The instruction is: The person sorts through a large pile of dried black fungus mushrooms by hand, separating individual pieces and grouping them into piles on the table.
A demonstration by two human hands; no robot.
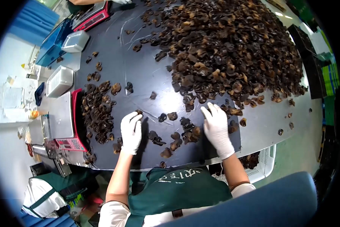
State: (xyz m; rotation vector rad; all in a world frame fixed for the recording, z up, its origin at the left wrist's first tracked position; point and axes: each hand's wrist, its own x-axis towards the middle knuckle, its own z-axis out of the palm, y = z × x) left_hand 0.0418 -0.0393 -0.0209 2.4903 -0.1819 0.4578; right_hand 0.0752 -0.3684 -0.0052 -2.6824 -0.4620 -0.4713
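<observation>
White-gloved, palm down, the left hand has its fingers bent forward, with one small brown piece at the fingertips; whether it is pinched or merely touched cannot be told. The right hand appears released, thumb and fingers parted and loosely curved, nothing visible in its grasp. Dark, ruffled pieces lie scattered between the hands; the spacing probably keeps them spread and in plain sight. Ahead of the right hand, extending to its right, the large pile covers much of the desk, its near edge just beside the fingertips, presumably for a short reach. Left of the left hand lies a smaller heap, apparently kept separate by the bare strip of dark surface ahead of the hands. Beyond this heap, a red-edged scale stands at the desk's side, likely placed there to be within reach of the left arm. Farther forward on that side are a white tray and a second scale. Below the desk edge, beside the right forearm, a white basket holds similar dark pieces; its raised wall seems suited to containing them.
</observation>
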